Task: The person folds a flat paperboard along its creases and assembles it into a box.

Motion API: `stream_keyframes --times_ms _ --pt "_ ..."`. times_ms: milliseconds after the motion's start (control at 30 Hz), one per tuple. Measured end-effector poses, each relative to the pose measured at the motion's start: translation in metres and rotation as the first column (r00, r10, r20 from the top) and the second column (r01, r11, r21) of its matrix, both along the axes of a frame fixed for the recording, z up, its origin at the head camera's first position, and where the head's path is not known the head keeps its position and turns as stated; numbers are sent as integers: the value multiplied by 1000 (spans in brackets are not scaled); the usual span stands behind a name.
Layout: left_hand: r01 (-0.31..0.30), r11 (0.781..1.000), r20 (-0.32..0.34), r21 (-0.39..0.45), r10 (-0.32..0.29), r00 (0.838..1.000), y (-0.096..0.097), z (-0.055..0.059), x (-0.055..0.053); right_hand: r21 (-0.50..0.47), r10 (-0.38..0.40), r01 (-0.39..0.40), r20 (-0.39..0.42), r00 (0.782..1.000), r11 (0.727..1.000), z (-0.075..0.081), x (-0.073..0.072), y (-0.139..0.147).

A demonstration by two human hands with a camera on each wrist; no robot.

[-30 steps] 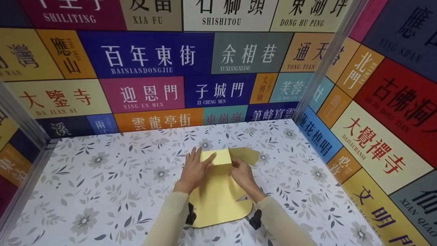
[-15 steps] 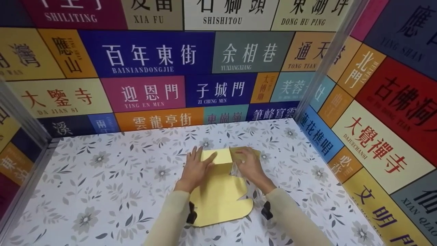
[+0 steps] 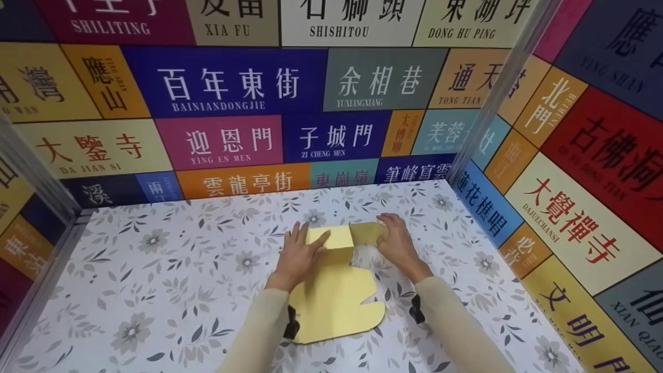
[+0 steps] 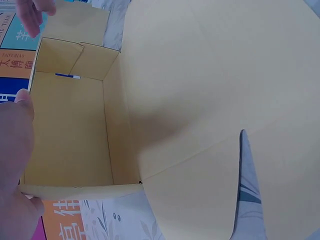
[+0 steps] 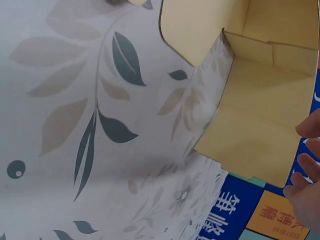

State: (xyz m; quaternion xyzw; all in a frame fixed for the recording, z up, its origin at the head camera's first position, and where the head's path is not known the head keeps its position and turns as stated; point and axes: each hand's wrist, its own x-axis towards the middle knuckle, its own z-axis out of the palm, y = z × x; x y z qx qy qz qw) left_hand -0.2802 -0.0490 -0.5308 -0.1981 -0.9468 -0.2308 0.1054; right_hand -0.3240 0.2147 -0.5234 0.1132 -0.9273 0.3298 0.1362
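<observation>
Sign-covered walls (image 3: 383, 77) surround a flower-patterned table (image 3: 197, 259) where a person's left hand (image 3: 299, 253) grips the end of a yellow cardboard box (image 3: 339, 238), lid (image 3: 336, 305) folded out, apparently bracing it while the right hand (image 3: 400, 246), loose-fingered, attends the outer edge of the outstretched side flap (image 3: 366, 234), contact unclear.

I'm viewing 1 box (image 3: 337, 239) on the table (image 3: 181, 269), lid (image 3: 336, 311) spreading near, flap (image 3: 366, 234) extending right, wall (image 3: 222, 80) standing far.
</observation>
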Motion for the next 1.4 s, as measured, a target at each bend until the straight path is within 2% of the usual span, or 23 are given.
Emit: stream_keyframes --times_ms 100,200,367,500,700,933,1167,1400 --pt "-1 1000 17 -8 1 1000 0 0 0 13 -29 28 54 998 1000 -2 -2 4" --pt "0 1000 -4 -10 0 1000 1 0 0 28 -51 49 94 994 998 -4 -3 7" --pt "1 1000 -32 -7 -1 999 2 -2 -2 47 -69 65 88 994 997 -6 -3 8" --pt "7 1000 -29 -1 -7 1000 3 -2 -1 34 -75 73 72 995 997 -8 -2 9" --pt "9 1000 -76 -4 -10 997 3 -2 0 28 -82 80 84 993 996 -8 1 9" --pt "3 1000 -33 -9 -3 999 2 -4 -1 22 -91 89 104 990 996 -6 7 7" --pt "-2 1000 -3 -16 2 1000 2 -4 -1 88 -123 116 80 989 989 -1 15 -2" --pt "-6 999 -82 -32 3 997 1 -5 -2 120 -136 123 106 985 985 8 22 -9"
